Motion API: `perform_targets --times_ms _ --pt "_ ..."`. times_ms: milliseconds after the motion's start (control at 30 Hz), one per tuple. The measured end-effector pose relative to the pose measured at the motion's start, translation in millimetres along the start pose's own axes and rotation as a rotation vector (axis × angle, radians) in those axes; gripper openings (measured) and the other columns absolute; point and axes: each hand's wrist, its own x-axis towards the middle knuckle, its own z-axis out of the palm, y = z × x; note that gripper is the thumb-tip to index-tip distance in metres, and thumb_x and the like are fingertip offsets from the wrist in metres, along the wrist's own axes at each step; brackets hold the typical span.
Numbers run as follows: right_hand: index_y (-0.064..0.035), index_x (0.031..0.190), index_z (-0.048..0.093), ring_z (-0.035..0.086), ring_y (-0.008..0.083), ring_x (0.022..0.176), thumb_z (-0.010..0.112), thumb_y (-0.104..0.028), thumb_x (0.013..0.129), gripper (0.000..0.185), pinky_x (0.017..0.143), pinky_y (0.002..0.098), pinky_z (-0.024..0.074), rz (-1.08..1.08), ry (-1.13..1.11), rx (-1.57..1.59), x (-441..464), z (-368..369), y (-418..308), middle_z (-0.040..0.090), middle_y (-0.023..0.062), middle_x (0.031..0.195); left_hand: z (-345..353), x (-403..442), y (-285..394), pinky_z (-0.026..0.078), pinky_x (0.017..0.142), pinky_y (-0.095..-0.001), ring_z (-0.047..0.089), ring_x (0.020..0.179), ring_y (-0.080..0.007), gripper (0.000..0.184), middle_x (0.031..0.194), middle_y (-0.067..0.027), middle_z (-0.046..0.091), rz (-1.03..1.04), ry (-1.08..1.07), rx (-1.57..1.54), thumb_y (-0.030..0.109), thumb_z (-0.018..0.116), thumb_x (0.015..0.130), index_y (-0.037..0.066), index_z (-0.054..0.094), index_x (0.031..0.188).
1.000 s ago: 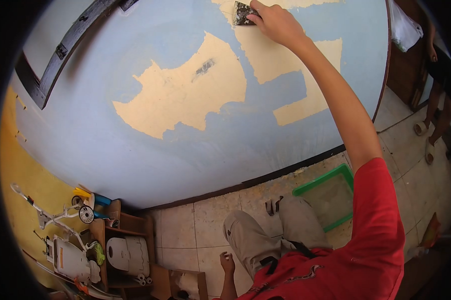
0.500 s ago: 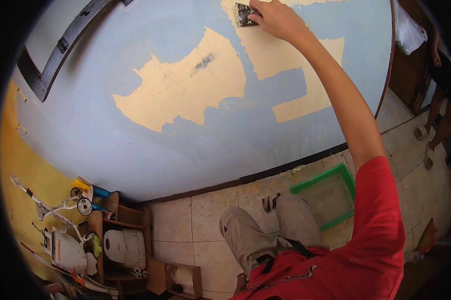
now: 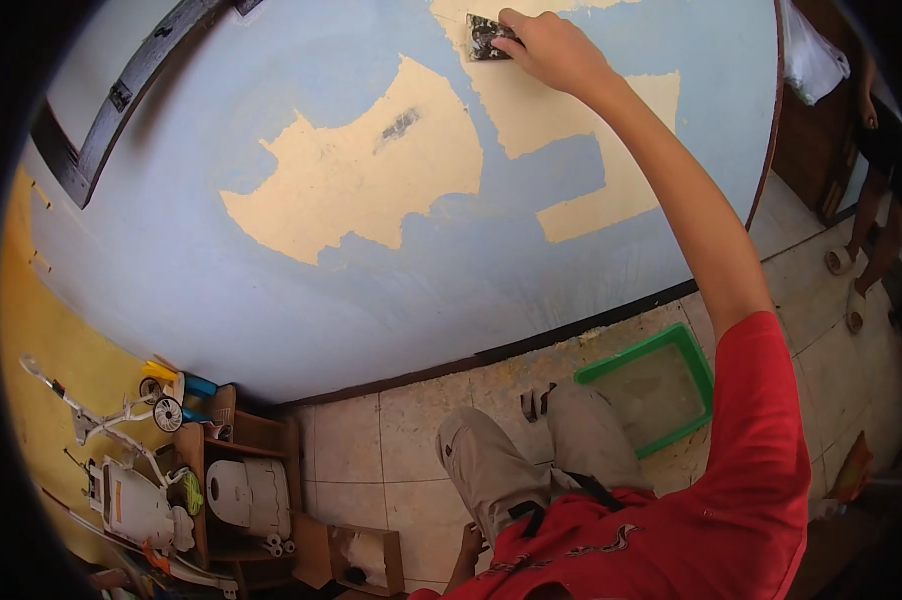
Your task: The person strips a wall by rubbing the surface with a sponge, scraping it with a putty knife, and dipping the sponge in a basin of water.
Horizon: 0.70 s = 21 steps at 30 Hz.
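Observation:
My right hand (image 3: 551,48) grips a scraper (image 3: 488,38) with a dark, paint-spattered blade, held against the upper part of the blue wall (image 3: 301,330). Around the blade, cream patches (image 3: 531,110) show where the blue surface is absent. A larger cream patch (image 3: 361,175) with a grey smudge lies to the left of it. My left hand (image 3: 473,540) hangs low beside my leg, partly hidden, and its fingers are too small to read.
A green-rimmed tray (image 3: 706,370) rests on the tiled floor near my knees. Lower left are a wooden shelf (image 3: 196,480), a white folded frame (image 3: 121,420) and an open cardboard box (image 3: 396,560). Another person's legs (image 3: 876,230) are at the right, beneath a white bag (image 3: 816,60).
My left hand has dropped back closer to my leg than a second ago. The scraper remains in my right hand near the same cream patch. The view has shifted slightly.

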Motion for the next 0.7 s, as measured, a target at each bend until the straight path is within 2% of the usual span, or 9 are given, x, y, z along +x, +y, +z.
perform_targets --times_ms 33,100,133,200,300,500,633,700 --pt "0.0015 0.105 0.054 0.054 0.0115 0.059 0.053 -0.025 0.096 0.028 0.051 0.0290 0.0430 -0.002 0.003 -0.004 1.7 -6.7 -6.4 0.062 0.0061 0.073 1.7 -1.5 -5.6 0.052 0.083 -0.0464 0.057 0.101 -0.0254 0.049 0.123 -0.0107 0.051 -0.030 0.001 -0.008 0.034 0.053 0.094 0.014 0.035 0.136" --pt "0.0018 0.100 0.054 0.064 0.0417 0.071 0.056 -0.025 0.095 0.027 0.064 0.0479 0.0519 0.121 0.104 0.107 6.9 -17.5 -20.5 0.064 0.0243 0.074 1.9 -5.7 -16.6 0.052 0.083 -0.0464 0.057 0.101 -0.0253 0.049 0.123 -0.0107 0.051 -0.083 0.004 -0.023 0.034 0.053 0.094 0.014 0.035 0.136" --pt "0.0018 0.100 0.054 0.064 0.0417 0.071 0.056 -0.025 0.095 0.027 0.064 0.0479 0.0519 0.125 0.108 0.108 6.4 -19.8 -21.2 0.064 0.0243 0.074 2.9 -5.6 -19.6 0.052 0.083 -0.0464 0.057 0.101 -0.0253 0.049 0.123 -0.0107 0.051 -0.100 0.005 -0.026 0.034 0.053 0.094 0.014 0.035 0.136" --pt "0.0023 0.100 0.055 0.065 0.0415 0.072 0.057 -0.025 0.095 0.028 0.065 0.0476 0.0525 0.143 -0.036 0.099 7.3 -22.9 -23.8 0.064 0.0242 0.076 4.9 -5.4 -23.4 0.052 0.083 -0.0464 0.057 0.101 -0.0253 0.049 0.123 -0.0107 0.051 -0.122 0.005 -0.034 0.034 0.053 0.094 0.014 0.036 0.136" --pt "0.0030 0.101 0.055 0.065 0.0410 0.074 0.057 -0.024 0.094 0.028 0.065 0.0478 0.0526 0.151 0.063 0.070 9.4 -30.4 -28.9 0.065 0.0243 0.078 8.3 -0.7 -19.7 0.052 0.083 -0.0464 0.057 0.101 -0.0252 0.049 0.123 -0.0107 0.051 -0.118 -0.006 -0.039 0.034 0.053 0.094 0.014 0.036 0.136" --pt "0.0026 0.105 0.056 0.065 0.0393 0.075 0.057 -0.020 0.094 0.026 0.067 0.0463 0.0532 0.134 -0.045 -0.004 13.5 -28.3 -26.9 0.066 0.0241 0.080 17.8 8.0 2.0 0.052 0.083 -0.0464 0.057 0.102 -0.0251 0.049 0.123 -0.0106 0.051 -0.094 -0.023 -0.046 0.034 0.053 0.094 0.014 0.036 0.136" --pt "0.0031 0.102 0.059 0.066 0.0390 0.076 0.056 -0.018 0.093 0.023 0.069 0.0463 0.0532 0.180 0.041 0.068 14.0 -33.4 -35.7 0.066 0.0243 0.081 21.5 9.7 14.3 0.052 0.083 -0.0464 0.057 0.102 -0.0250 0.049 0.123 -0.0106 0.052 -0.066 -0.037 -0.040 0.034 0.053 0.094 0.014 0.036 0.136" --pt "0.0028 0.100 0.059 0.065 0.0397 0.078 0.055 -0.016 0.093 0.021 0.070 0.0471 0.0529 0.171 -0.056 0.109 15.6 -25.4 -30.4 0.066 0.0249 0.082 20.7 9.3 15.4 0.052 0.083 -0.0463 0.057 0.102 -0.0250 0.049 0.123 -0.0106 0.052 -0.056 -0.039 -0.036 0.034 0.053 0.094 0.014 0.037 0.136"
